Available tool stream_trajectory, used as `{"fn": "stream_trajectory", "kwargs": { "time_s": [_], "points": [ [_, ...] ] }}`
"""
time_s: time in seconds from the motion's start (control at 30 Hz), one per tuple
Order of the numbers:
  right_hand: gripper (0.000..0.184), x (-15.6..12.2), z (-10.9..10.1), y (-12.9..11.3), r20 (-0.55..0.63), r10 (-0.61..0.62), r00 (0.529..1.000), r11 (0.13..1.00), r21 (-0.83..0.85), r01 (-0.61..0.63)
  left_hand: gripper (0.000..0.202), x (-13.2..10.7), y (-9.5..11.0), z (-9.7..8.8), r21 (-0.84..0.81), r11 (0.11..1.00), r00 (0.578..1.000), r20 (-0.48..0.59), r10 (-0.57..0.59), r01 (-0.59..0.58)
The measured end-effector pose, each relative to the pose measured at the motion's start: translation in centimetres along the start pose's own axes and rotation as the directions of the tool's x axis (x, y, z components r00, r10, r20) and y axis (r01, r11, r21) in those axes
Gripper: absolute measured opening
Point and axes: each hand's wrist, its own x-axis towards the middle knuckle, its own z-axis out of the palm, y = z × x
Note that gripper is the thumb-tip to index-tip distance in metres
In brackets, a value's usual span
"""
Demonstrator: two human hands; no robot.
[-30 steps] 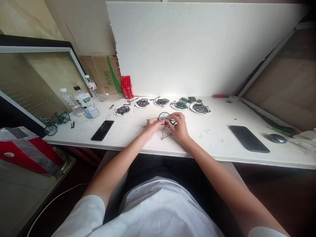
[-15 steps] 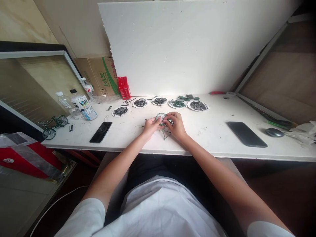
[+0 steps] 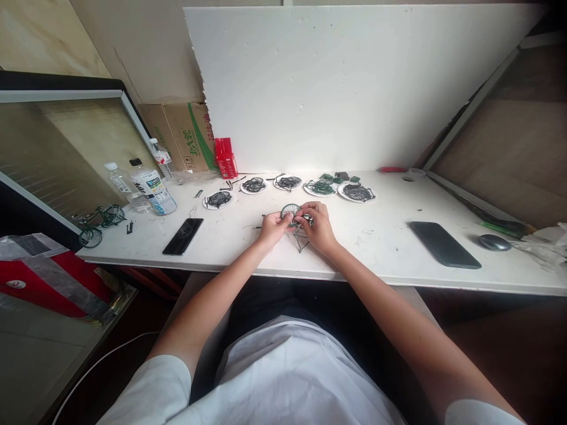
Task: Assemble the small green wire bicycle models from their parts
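1. White table (image 3: 381,236), dark-flecked; white board (image 3: 354,88) upright behind.
2. White plates (image 3: 344,196), 5, in a row: 4 bearing dark parts (image 3: 357,192), 1 green parts (image 3: 321,187).
3. Bottles (image 3: 159,193), 3, grouped left.
4. Green-rimmed wheel (image 3: 290,208), between the hands, near table's front edge.
5. Left hand (image 3: 272,229), pinching wheel.
6. Right hand (image 3: 319,228), fingers bent beside wheel; grip hidden, cannot tell.

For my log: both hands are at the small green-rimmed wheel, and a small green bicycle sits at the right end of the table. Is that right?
Not quite: the small green bicycle sits at the left end of the table, near the bottles, as the head view shows. The left hand and right hand are indeed both at the small green-rimmed wheel.
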Motion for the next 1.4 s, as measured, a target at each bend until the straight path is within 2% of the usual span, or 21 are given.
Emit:
{"fn": "stream_trajectory", "kwargs": {
  "time_s": [0.4, 0.67, 0.93, 1.07, 1.4],
  "points": [
    [0.012, 0.1, -0.3, -0.3, -0.017, -0.054, 0.998, 0.998, 0.029, 0.054, 0.059, 0.0, 0.5, -0.1, -0.013, 1.0, 0.999, 0.03, -0.012, 0.013],
    [0.012, 0.1, -0.4, -0.3, -0.01, -0.037, 0.999, 0.999, 0.03, 0.037, 0.051, -0.3, 1.0, 0.0, -0.046, 0.998, 0.998, 0.054, -0.039, 0.042],
    [0.011, 0.1, -0.4, 0.0, -0.029, -0.031, 0.999, 0.999, 0.033, 0.032, 0.058, 0.0, 0.7, -0.1, -0.038, 0.999, 0.998, 0.061, -0.032, 0.034],
    [0.01, 0.1, -0.4, 0.0, -0.046, -0.052, 0.998, 0.998, 0.043, 0.054, 0.061, 0.0, 0.6, -0.1, -0.043, 0.999, 0.998, 0.053, -0.025, 0.027],
    [0.01, 0.0, -0.5, -0.2, -0.052, -0.06, 0.997, 0.998, 0.029, 0.061, 0.052, 0.2, 0.4, -0.2, -0.007, 1.0, 1.0, 0.02, -0.011, 0.011]
  ]
}}
